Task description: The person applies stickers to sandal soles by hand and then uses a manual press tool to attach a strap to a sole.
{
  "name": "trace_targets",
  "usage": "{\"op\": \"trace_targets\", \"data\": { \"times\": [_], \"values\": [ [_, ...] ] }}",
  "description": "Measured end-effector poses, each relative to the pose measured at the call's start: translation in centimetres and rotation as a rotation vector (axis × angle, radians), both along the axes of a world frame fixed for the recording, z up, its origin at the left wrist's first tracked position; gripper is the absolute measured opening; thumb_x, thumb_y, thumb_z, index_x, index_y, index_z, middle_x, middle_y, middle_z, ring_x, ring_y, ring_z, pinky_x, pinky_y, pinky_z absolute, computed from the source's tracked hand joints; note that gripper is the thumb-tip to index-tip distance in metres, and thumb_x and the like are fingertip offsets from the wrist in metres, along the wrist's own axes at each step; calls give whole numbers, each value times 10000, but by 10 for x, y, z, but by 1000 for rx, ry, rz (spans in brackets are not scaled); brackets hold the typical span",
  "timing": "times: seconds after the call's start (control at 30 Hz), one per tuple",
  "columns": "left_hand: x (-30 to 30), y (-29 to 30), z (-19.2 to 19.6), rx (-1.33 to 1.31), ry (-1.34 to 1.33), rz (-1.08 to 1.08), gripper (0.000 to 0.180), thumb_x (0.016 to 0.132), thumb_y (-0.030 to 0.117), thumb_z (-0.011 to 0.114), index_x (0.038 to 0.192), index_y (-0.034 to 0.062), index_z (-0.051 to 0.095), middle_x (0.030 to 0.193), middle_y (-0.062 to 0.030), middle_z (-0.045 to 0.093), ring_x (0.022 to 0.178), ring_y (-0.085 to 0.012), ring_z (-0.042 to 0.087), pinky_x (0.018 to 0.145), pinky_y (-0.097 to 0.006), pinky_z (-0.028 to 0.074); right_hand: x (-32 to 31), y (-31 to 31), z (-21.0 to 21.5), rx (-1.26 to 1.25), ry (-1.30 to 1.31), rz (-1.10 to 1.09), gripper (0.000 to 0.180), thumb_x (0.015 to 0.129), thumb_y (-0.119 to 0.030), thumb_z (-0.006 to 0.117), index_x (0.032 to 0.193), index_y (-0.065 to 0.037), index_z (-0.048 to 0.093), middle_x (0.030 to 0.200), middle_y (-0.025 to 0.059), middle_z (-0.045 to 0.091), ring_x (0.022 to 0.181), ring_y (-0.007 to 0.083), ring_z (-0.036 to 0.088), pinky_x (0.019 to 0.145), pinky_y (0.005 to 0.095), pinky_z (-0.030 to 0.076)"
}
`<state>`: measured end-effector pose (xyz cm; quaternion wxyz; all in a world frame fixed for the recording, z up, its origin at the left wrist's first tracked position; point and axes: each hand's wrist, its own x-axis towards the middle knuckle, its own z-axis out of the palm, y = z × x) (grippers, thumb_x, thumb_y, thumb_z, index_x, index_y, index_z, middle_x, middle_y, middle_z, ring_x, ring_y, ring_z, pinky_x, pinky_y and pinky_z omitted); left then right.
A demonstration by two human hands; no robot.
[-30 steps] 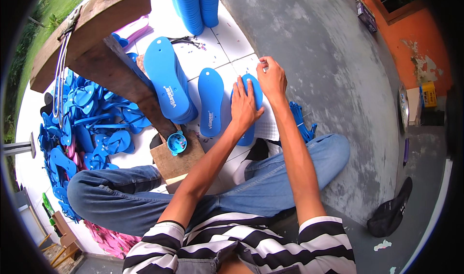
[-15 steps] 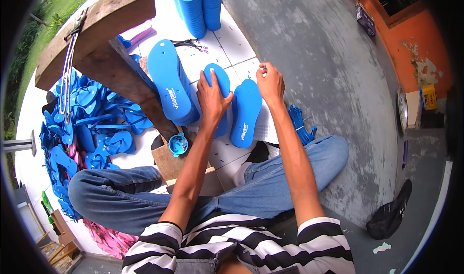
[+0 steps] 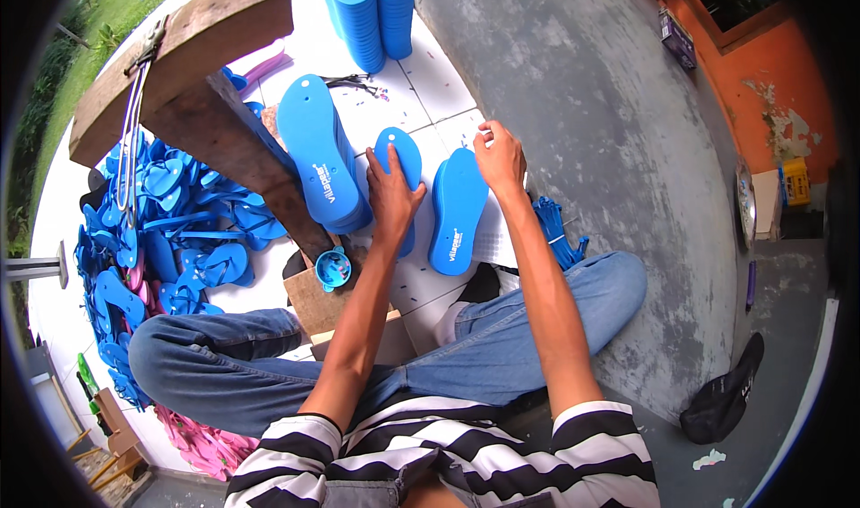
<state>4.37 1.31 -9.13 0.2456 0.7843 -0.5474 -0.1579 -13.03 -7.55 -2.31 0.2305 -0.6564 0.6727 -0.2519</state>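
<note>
My left hand (image 3: 392,196) lies over a blue sandal sole (image 3: 405,152), its thumb along the right edge and its fingers across the top and left side. The sole's lower part is mostly hidden by my hand and wrist. To its right, a short stack of blue soles (image 3: 459,208) rests on the white tiles. My right hand (image 3: 502,160) is beside that stack's far end, fingers curled in and fingertips close together. Whatever those fingertips hold, if anything, is too small to make out. A taller stack of blue soles (image 3: 315,154) is left of my left hand.
A wooden post frame (image 3: 228,136) with wire hooks rises at the left. Behind it spreads a heap of blue sandals (image 3: 161,226). A small blue bowl (image 3: 332,269) of tiny bits sits on a wooden block. Blue straps (image 3: 560,235) lie near my right knee; more sole stacks (image 3: 363,20) stand at the back.
The sole under my left hand has moved slightly toward me, and that hand's fingers have shifted on it. My right hand stays almost in place, its fingers still curled.
</note>
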Motion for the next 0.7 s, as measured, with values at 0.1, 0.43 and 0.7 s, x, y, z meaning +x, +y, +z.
{"op": "trace_targets", "data": {
  "times": [0.1, 0.43, 0.7],
  "values": [
    [-4, 3, 4, 12, 23, -6, 1023, 729, 260, 860, 1561, 60, 299, 1589, -343, 173, 1369, -535, 387, 1057, -538, 479, -3, 0, -6, -40, 34, 8, 259, 917, -251, 636, 1119, -97, 687, 992, 103, 737, 885, 311, 711, 792, 435, 545],
    [-5, 5, 9, 34, 59, -4, 1010, 728, 247, 866, 1545, 29, 314, 1572, -328, 208, 1338, -537, 397, 1064, -568, 450, -6, -10, -22, 55, -196, 45, 284, 918, -208, 657, 1162, -65, 676, 967, 90, 720, 836, 214, 697, 740, 349, 540],
    [-20, 1, 10, -297, -225, -79, 679, 874, 357, 719, 1438, 44, 505, 1550, -217, 363, 1435, -431, 295, 1167, -587, 235, -16, -8, -49, 387, -731, 78, 384, 901, -90, 683, 1261, 9, 595, 946, 55, 669, 830, 103, 645, 654, 241, 494]
  ]
}}
